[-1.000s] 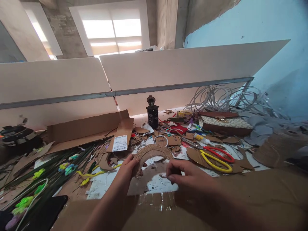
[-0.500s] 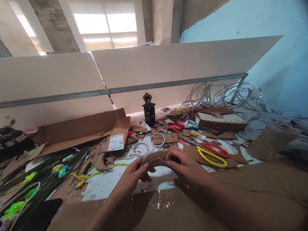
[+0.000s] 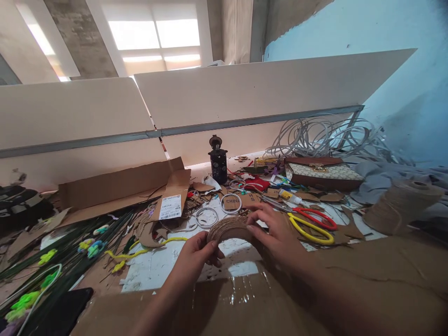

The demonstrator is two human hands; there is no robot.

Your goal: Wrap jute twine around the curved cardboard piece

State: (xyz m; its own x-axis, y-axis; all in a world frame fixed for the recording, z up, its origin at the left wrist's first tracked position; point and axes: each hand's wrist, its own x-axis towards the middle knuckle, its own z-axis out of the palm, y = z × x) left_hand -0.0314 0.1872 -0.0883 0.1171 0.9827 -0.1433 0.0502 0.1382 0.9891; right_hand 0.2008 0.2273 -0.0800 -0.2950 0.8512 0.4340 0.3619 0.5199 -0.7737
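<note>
A curved cardboard arc covered in rows of brown jute twine (image 3: 229,226) is held up between both hands. Its left end is pinched by my left hand (image 3: 199,254), thumb in front and fingers behind. On the right part of the arc, my right hand (image 3: 271,233) grips the edge between thumb and bent fingers, which partly hide that end. Just behind the arc lie two white rings (image 3: 231,204) on the cluttered table. Yellow and red-handled scissors (image 3: 311,228) rest close to my right hand.
At the right stands a large twine spool (image 3: 399,210), with a patterned handbag (image 3: 324,173) behind it. A black bottle (image 3: 219,165) with its lid up stands at the back. Cardboard box pieces (image 3: 119,186), green stems and a yellow pipe cleaner (image 3: 129,256) lie left.
The arc has tilted and shows more of its curve and twine-covered face. My right hand has moved slightly up and right, with its fingers spread more.
</note>
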